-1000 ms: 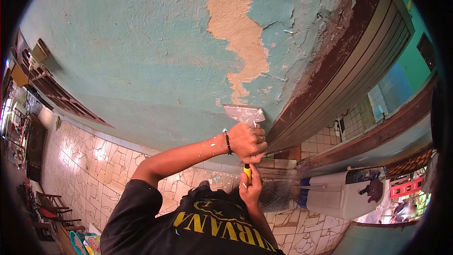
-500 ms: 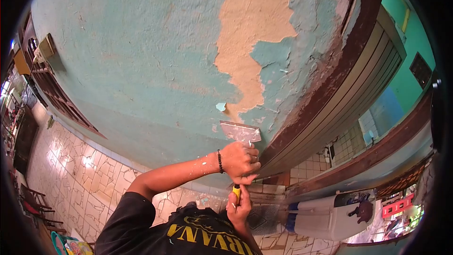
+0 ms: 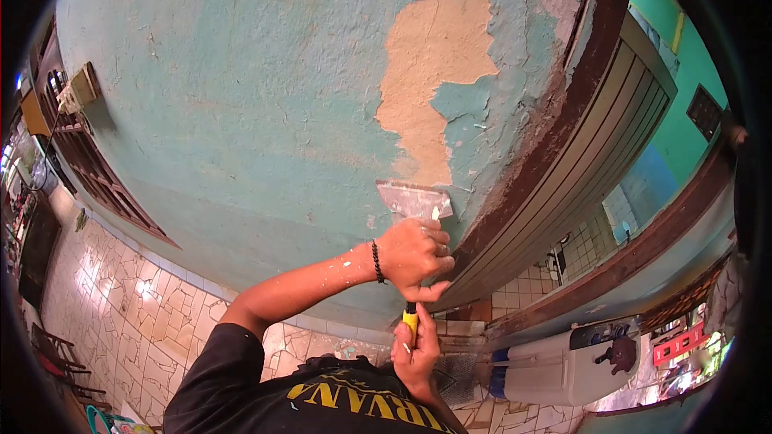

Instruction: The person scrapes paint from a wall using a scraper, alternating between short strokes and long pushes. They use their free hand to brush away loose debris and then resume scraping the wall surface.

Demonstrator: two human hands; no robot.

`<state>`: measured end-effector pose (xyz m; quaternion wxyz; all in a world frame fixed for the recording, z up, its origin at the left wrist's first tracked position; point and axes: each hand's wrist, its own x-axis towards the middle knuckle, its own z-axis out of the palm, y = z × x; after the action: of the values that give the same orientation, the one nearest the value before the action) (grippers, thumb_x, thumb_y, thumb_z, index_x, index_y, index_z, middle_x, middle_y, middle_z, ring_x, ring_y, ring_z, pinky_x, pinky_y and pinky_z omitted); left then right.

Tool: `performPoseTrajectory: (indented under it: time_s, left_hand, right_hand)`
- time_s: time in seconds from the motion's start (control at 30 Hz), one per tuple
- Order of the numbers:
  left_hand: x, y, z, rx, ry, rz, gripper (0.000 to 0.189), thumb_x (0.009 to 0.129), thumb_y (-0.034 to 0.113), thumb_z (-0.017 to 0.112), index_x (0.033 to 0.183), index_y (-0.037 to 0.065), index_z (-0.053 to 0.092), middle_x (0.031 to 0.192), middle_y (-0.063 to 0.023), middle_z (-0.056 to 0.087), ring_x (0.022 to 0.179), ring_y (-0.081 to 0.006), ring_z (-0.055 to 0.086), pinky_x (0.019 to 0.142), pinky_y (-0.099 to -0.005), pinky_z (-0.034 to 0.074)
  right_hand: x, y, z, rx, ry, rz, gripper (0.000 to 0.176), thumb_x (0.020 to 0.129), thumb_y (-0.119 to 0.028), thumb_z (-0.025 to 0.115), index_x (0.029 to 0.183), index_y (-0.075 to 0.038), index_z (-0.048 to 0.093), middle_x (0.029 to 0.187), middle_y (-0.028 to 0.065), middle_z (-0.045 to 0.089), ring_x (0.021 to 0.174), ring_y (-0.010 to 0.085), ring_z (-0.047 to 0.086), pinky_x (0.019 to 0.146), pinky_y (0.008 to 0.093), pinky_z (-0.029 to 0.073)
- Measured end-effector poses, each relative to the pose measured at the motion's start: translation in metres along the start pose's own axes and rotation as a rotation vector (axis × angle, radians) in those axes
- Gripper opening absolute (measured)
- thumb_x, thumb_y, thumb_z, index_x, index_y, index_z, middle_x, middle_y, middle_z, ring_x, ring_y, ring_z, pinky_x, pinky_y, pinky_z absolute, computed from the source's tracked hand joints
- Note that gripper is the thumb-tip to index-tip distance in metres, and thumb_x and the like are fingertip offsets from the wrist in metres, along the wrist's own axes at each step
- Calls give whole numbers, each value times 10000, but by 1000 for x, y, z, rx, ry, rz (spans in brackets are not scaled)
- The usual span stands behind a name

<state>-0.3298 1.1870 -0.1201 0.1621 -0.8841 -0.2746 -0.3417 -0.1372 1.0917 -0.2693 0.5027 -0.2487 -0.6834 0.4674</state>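
Note:
Both my hands grip one wide-bladed paint scraper (image 3: 408,196). My left hand (image 3: 414,257), with a dark beaded bracelet on its wrist, is closed around the scraper just below the blade. Lower down, my right hand (image 3: 416,350) wraps around the yellow and black handle (image 3: 411,322). The blade edge lies against the wall at the bottom of a bare tan patch (image 3: 430,84). Around that patch is cracked, peeling turquoise paint (image 3: 265,104). A small pale flake (image 3: 436,213) shows on the blade. White specks dot my left forearm.
A brown door frame (image 3: 515,197) and slatted door (image 3: 583,169) stand close on the right. A switch box (image 3: 78,90) juts from the wall at left. Tiled floor (image 3: 137,305) lies below, with a chair (image 3: 60,358) at lower left and a whitish appliance (image 3: 555,366) at lower right.
The scraper and both hands have moved up the wall, bringing the blade to the bare patch's lower edge. A loose blue flake beside the patch is no longer there. My view has shifted slightly.

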Motion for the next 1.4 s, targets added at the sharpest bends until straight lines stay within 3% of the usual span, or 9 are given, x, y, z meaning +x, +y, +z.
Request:
performPoseTrajectory:
  time_s: [0.27, 0.53, 0.77, 0.87, 1.0, 1.13, 1.27, 1.4]
  left_hand:
    - [46, -7, -48, 79, 66, -4, 361, 726, 392, 713, 602, 110, 524, 569, -75, 487, 601, -297, 553, 539, -433, 428]
    - [0, 4, 16, -35, 57, 2, 345, 754, 398, 713, 628, 121, 549, 585, -52, 521, 592, -279, 550, 540, -415, 421]
    - [39, -7, -31, -16, 85, 16, 342, 744, 383, 704, 608, 118, 536, 566, -57, 523, 615, -291, 564, 554, -421, 436]
    - [30, -2, -18, -41, 99, -2, 339, 732, 386, 697, 598, 112, 549, 562, -57, 535, 623, -293, 583, 566, -428, 453]
    - [9, 8, 15, -110, 24, -61, 373, 714, 411, 705, 587, 78, 597, 595, -163, 558, 620, -368, 616, 583, -479, 501]
    - [35, -4, -13, 13, 84, -28, 370, 731, 415, 695, 590, 106, 549, 567, -66, 542, 606, -309, 585, 568, -435, 466]
    - [49, -9, -36, -17, 92, 18, 371, 735, 413, 694, 587, 107, 544, 583, -74, 548, 624, -315, 593, 562, -454, 461]
    - [24, 7, -5, -63, 73, -83, 383, 717, 425, 691, 580, 78, 601, 576, -142, 551, 625, -370, 614, 593, -489, 493]
  right_hand:
    - [32, -42, -10, -84, 18, -50, 494, 1045, -36, 575, 1518, 6, 439, 861, 69, 627, 521, 51, 491, 445, 222, 415]
    - [-13, 0, -18, -88, 28, 33, 496, 1036, -17, 581, 1513, 6, 448, 843, 84, 626, 504, 62, 500, 442, 233, 420]
    - [27, -70, -2, 155, 88, 149, 478, 1055, -34, 554, 1515, 15, 437, 873, 84, 637, 515, 50, 492, 448, 218, 399]
    - [17, -68, -2, 174, 76, 179, 502, 1060, -33, 539, 1539, 14, 394, 871, 110, 637, 493, 62, 492, 443, 220, 416]
    - [-8, -45, -10, 141, 73, 233, 503, 1064, -35, 534, 1542, 17, 389, 875, 116, 632, 490, 64, 491, 433, 219, 425]
    - [22, -64, -11, 62, 62, 146, 506, 1070, -45, 505, 1553, -11, 359, 849, 132, 628, 461, 94, 511, 398, 247, 430]
    - [36, -86, -6, 71, 52, 107, 491, 1074, -51, 500, 1543, -8, 363, 853, 136, 626, 456, 91, 501, 392, 246, 426]
    - [6, -69, -7, 64, 69, 204, 493, 1075, -64, 520, 1541, -17, 367, 820, 119, 627, 460, 87, 510, 397, 244, 431]
